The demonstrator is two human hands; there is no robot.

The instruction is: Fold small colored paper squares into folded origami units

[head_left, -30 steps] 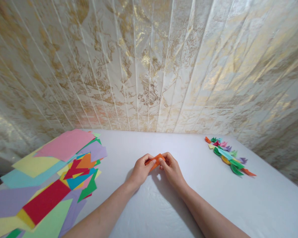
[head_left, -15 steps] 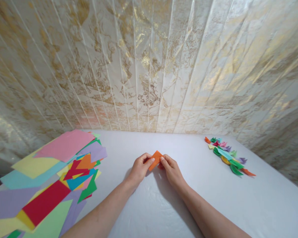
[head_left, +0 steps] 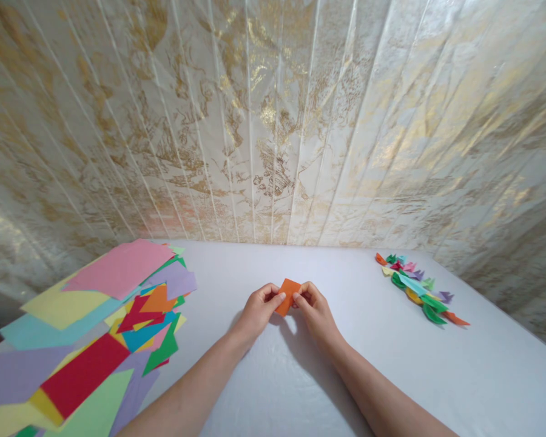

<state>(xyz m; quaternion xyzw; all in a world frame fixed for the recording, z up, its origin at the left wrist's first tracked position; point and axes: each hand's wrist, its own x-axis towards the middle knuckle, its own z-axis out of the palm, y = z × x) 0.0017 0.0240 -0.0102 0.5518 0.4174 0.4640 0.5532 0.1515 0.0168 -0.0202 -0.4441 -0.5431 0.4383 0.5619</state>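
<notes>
A small folded orange paper (head_left: pixel 287 295) is held just above the white table (head_left: pixel 300 376), near its middle. My left hand (head_left: pixel 259 311) pinches the paper's left edge with thumb and fingers. My right hand (head_left: pixel 315 309) pinches its right edge. Both hands are closed on the paper, which now shows as a compact upright rectangle between my fingertips.
A loose heap of coloured paper sheets (head_left: pixel 86 328) covers the table's left side, with a pink sheet (head_left: pixel 125 267) on top. A row of small folded paper pieces (head_left: pixel 416 288) lies at the right. A gold-patterned curtain (head_left: pixel 273 121) hangs behind the table.
The orange paper went from a long flat strip to a shorter, more upright folded shape. Both hands stayed in place, fingers shifting on the paper.
</notes>
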